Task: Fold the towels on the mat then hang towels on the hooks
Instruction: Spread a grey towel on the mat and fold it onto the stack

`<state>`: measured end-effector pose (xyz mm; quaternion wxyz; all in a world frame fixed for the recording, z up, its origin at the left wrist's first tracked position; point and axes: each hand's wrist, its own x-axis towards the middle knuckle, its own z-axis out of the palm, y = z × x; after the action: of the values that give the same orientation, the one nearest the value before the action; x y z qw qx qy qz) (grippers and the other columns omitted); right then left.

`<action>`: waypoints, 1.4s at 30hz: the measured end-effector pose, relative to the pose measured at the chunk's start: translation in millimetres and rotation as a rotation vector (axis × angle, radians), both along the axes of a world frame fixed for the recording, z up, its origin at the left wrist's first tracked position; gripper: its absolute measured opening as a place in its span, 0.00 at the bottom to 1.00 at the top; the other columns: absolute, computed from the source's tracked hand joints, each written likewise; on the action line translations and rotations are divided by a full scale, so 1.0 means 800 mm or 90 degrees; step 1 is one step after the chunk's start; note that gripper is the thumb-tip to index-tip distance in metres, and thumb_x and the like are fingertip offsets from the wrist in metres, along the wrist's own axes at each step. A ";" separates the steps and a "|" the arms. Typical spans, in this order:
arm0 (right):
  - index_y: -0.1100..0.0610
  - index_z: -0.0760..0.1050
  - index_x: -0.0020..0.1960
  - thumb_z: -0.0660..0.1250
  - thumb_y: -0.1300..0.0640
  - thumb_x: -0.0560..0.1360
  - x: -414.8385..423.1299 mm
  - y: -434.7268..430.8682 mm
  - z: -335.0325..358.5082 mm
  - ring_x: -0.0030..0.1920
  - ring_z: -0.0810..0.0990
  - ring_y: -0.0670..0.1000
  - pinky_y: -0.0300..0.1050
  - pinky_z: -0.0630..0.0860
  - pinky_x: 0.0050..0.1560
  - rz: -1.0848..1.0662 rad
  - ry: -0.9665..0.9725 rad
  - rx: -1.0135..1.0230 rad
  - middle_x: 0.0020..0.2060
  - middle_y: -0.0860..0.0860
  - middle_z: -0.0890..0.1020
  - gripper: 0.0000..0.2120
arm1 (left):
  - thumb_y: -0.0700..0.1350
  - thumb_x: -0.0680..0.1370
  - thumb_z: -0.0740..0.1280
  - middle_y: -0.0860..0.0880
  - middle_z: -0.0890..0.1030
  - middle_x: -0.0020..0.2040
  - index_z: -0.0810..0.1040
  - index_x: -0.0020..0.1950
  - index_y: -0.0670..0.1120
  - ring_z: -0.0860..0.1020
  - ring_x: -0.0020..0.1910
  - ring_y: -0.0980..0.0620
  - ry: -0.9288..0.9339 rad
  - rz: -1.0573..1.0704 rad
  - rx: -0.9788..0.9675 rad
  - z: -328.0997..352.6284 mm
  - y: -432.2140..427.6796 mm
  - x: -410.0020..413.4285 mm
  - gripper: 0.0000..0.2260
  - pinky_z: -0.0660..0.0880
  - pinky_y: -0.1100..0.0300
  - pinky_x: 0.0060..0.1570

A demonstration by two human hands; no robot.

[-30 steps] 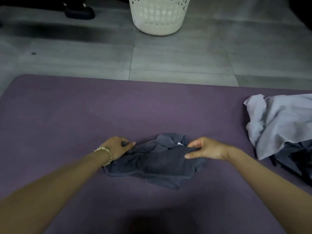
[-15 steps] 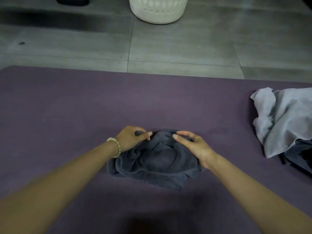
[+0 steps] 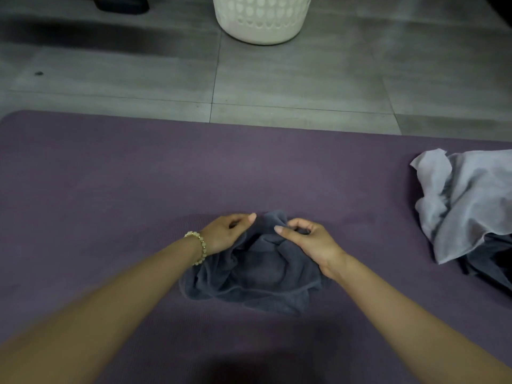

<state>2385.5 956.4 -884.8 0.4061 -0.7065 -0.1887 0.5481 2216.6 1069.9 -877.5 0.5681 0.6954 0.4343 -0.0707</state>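
A crumpled dark grey towel [image 3: 255, 275] lies in the middle of the purple mat [image 3: 110, 189]. My left hand [image 3: 224, 232], with a bead bracelet on its wrist, pinches the towel's far edge on the left. My right hand [image 3: 307, 242] pinches the same far edge just to the right, so the two hands sit close together. At the mat's right edge a light grey towel [image 3: 465, 200] lies bunched over another dark towel [image 3: 490, 261]. No hooks are in view.
A white perforated laundry basket [image 3: 261, 18] stands on the grey tiled floor [image 3: 304, 79] beyond the mat. A dark object [image 3: 122, 4] sits at the top left of the floor.
Both hands have moved from the towel's left and right sides to its far edge and closed in toward each other. The towel has bunched up between them.
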 end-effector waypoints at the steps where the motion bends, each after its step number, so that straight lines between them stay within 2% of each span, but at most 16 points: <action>1: 0.56 0.79 0.43 0.75 0.53 0.69 0.000 0.003 0.014 0.40 0.80 0.49 0.38 0.78 0.41 0.004 0.015 0.037 0.40 0.53 0.82 0.09 | 0.60 0.80 0.53 0.58 0.74 0.64 0.74 0.67 0.53 0.70 0.65 0.58 -0.031 -0.004 -0.014 0.011 0.001 0.006 0.22 0.62 0.68 0.61; 4: 0.60 0.78 0.45 0.72 0.56 0.71 0.005 0.012 0.065 0.41 0.80 0.51 0.40 0.79 0.42 0.039 0.045 0.140 0.40 0.55 0.82 0.08 | 0.64 0.78 0.49 0.58 0.75 0.63 0.75 0.64 0.58 0.72 0.63 0.59 -0.096 -0.017 -0.041 0.050 0.007 0.025 0.23 0.65 0.65 0.63; 8: 0.59 0.75 0.39 0.68 0.60 0.71 0.015 0.017 0.135 0.36 0.82 0.44 0.35 0.77 0.37 0.078 0.065 0.252 0.35 0.46 0.84 0.04 | 0.65 0.74 0.51 0.55 0.76 0.64 0.74 0.59 0.61 0.73 0.63 0.59 -0.182 -0.026 -0.014 0.093 0.018 0.046 0.20 0.66 0.58 0.68; 13: 0.56 0.75 0.34 0.67 0.59 0.67 0.021 0.007 0.166 0.30 0.80 0.41 0.32 0.74 0.33 0.145 0.084 0.279 0.28 0.45 0.80 0.04 | 0.70 0.75 0.49 0.58 0.75 0.65 0.72 0.67 0.58 0.73 0.64 0.59 -0.176 -0.089 -0.028 0.108 0.026 0.052 0.28 0.65 0.56 0.70; 16: 0.56 0.76 0.34 0.69 0.57 0.67 0.025 0.000 0.154 0.32 0.81 0.42 0.33 0.75 0.35 0.164 0.101 0.249 0.30 0.47 0.81 0.04 | 0.66 0.78 0.43 0.62 0.73 0.59 0.70 0.69 0.57 0.72 0.58 0.62 -0.125 -0.084 -0.098 0.106 0.014 0.053 0.28 0.66 0.67 0.60; 18: 0.55 0.78 0.36 0.72 0.53 0.66 0.030 -0.002 0.141 0.35 0.82 0.46 0.37 0.77 0.38 0.145 0.090 0.226 0.34 0.50 0.82 0.06 | 0.66 0.77 0.45 0.62 0.77 0.56 0.73 0.66 0.58 0.76 0.52 0.64 -0.108 -0.094 -0.130 0.098 0.005 0.054 0.27 0.70 0.72 0.51; 19: 0.55 0.79 0.38 0.73 0.51 0.65 0.034 -0.003 0.134 0.36 0.82 0.48 0.39 0.78 0.39 0.130 0.078 0.218 0.35 0.52 0.82 0.08 | 0.66 0.76 0.48 0.61 0.79 0.56 0.75 0.63 0.57 0.78 0.51 0.65 -0.123 -0.095 -0.144 0.094 0.003 0.053 0.26 0.73 0.73 0.50; 22: 0.56 0.79 0.40 0.75 0.48 0.66 0.042 -0.003 0.125 0.39 0.80 0.50 0.40 0.78 0.42 0.096 0.023 0.212 0.38 0.55 0.80 0.12 | 0.65 0.74 0.59 0.56 0.81 0.57 0.77 0.62 0.53 0.79 0.56 0.59 -0.199 0.005 -0.145 0.084 0.010 0.053 0.24 0.74 0.62 0.59; 25: 0.57 0.77 0.40 0.71 0.52 0.67 0.047 -0.002 0.123 0.35 0.80 0.46 0.36 0.77 0.38 0.038 -0.020 0.207 0.34 0.50 0.81 0.09 | 0.51 0.78 0.62 0.59 0.82 0.40 0.77 0.46 0.48 0.79 0.41 0.62 -0.258 0.068 -0.105 0.087 0.019 0.053 0.08 0.75 0.68 0.44; 27: 0.57 0.77 0.42 0.72 0.52 0.67 0.049 -0.003 0.120 0.35 0.79 0.46 0.37 0.76 0.38 0.018 -0.065 0.191 0.33 0.51 0.80 0.09 | 0.46 0.79 0.63 0.59 0.80 0.33 0.74 0.40 0.48 0.78 0.35 0.64 -0.250 0.060 -0.075 0.098 0.022 0.055 0.08 0.73 0.72 0.38; 31: 0.54 0.69 0.54 0.69 0.54 0.74 0.054 -0.003 0.121 0.40 0.73 0.47 0.37 0.71 0.39 0.012 -0.153 0.060 0.39 0.52 0.73 0.13 | 0.45 0.78 0.66 0.52 0.83 0.36 0.77 0.43 0.40 0.80 0.35 0.59 -0.282 0.149 -0.036 0.103 0.025 0.058 0.09 0.76 0.68 0.37; 32: 0.53 0.66 0.53 0.67 0.57 0.76 0.054 -0.002 0.124 0.40 0.73 0.47 0.38 0.70 0.39 0.024 -0.117 0.049 0.41 0.51 0.72 0.11 | 0.46 0.77 0.67 0.47 0.83 0.38 0.77 0.46 0.35 0.80 0.37 0.56 -0.281 0.184 -0.044 0.103 0.024 0.059 0.13 0.78 0.66 0.38; 34: 0.54 0.63 0.50 0.62 0.66 0.77 0.049 0.000 0.133 0.40 0.76 0.46 0.35 0.73 0.39 0.030 0.064 0.105 0.42 0.52 0.73 0.11 | 0.50 0.76 0.68 0.39 0.83 0.45 0.76 0.51 0.30 0.79 0.41 0.49 -0.254 0.221 -0.058 0.102 0.020 0.062 0.21 0.79 0.59 0.45; 36: 0.56 0.68 0.51 0.62 0.69 0.75 0.044 0.003 0.145 0.45 0.81 0.47 0.37 0.78 0.45 0.064 0.212 0.189 0.45 0.53 0.79 0.10 | 0.53 0.75 0.68 0.38 0.83 0.49 0.80 0.52 0.34 0.81 0.45 0.47 -0.238 0.216 -0.088 0.103 0.016 0.063 0.21 0.79 0.55 0.50; 38: 0.59 0.74 0.53 0.65 0.63 0.73 0.040 0.007 0.150 0.50 0.82 0.50 0.40 0.78 0.50 0.140 0.186 0.234 0.48 0.54 0.83 0.09 | 0.55 0.74 0.67 0.43 0.85 0.48 0.83 0.52 0.41 0.83 0.47 0.49 -0.248 0.191 -0.148 0.108 0.014 0.066 0.18 0.80 0.60 0.45; 42: 0.57 0.81 0.44 0.70 0.59 0.67 0.036 0.014 0.149 0.42 0.84 0.45 0.35 0.78 0.45 0.078 0.022 0.282 0.40 0.50 0.85 0.07 | 0.57 0.73 0.66 0.46 0.85 0.48 0.83 0.52 0.45 0.83 0.47 0.51 -0.268 0.143 -0.234 0.113 0.011 0.067 0.17 0.78 0.64 0.43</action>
<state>2414.3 967.7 -765.7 0.5202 -0.5781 -0.3398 0.5288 2270.4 1078.4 -787.0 0.7661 0.5282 0.3611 0.0611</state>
